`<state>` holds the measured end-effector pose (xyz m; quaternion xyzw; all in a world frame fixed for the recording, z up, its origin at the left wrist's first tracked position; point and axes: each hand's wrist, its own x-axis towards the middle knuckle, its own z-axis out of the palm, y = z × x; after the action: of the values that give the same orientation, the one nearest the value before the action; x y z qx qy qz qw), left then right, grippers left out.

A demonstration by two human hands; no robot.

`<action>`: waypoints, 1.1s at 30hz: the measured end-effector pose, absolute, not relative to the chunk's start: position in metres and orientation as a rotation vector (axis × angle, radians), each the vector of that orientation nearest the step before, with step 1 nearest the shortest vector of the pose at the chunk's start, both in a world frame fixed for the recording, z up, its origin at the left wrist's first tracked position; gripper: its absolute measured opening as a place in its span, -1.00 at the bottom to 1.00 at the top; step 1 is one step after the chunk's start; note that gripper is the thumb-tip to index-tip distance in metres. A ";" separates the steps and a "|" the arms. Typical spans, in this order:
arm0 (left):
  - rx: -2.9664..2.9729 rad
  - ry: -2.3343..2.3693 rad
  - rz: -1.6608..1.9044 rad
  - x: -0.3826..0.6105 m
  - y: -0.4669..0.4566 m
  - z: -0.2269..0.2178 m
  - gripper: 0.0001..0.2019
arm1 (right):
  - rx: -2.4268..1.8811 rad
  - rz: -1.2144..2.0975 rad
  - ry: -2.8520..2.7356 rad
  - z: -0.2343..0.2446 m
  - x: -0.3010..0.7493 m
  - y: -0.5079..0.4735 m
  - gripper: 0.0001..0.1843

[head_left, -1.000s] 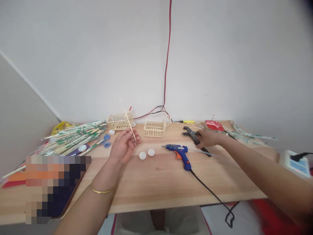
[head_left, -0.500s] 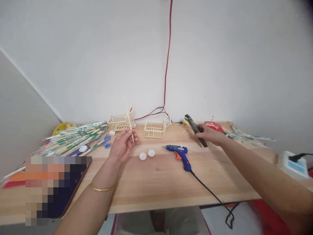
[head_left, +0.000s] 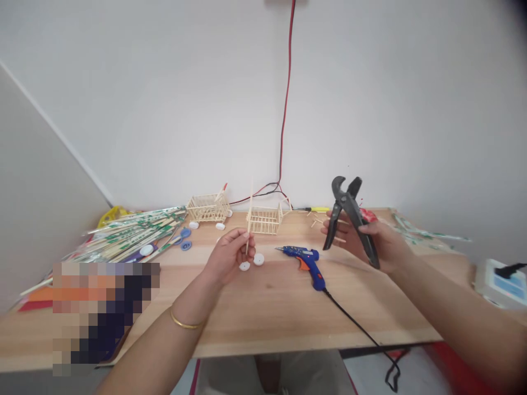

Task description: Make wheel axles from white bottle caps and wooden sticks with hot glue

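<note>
My left hand pinches a thin wooden stick and holds it upright above the table, just over two white round caps. My right hand grips black cutting pliers lifted off the table, jaws up and slightly apart. A blue hot glue gun lies on the wooden table between the two hands, its black cord trailing off the front edge.
Two small stick-built baskets stand near the wall. A pile of wrapped chopsticks and blue and white caps lie at the left. A red and black cable hangs down the wall. A white power strip sits at the far right.
My right hand has picked the pliers up from the table and raised them towards the middle. My left hand has moved right with the stick, turning it upright.
</note>
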<state>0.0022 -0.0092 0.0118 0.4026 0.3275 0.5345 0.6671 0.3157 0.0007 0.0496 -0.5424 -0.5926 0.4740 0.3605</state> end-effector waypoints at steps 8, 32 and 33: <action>0.899 0.687 1.211 0.005 -0.013 0.014 -0.82 | -1.283 1.142 -1.939 0.055 0.275 -0.037 -0.65; 1.076 1.134 1.308 -0.018 0.008 0.007 -0.69 | -2.237 0.106 -2.178 0.019 0.350 0.042 -0.19; 1.100 1.179 1.312 -0.018 0.011 0.007 -0.69 | -2.267 0.111 -2.183 0.015 0.354 0.048 -0.20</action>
<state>-0.0182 0.0112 0.0069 0.4562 0.4890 0.5442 0.5066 0.3543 0.0480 0.0146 -0.7199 -0.6932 0.0353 -0.0037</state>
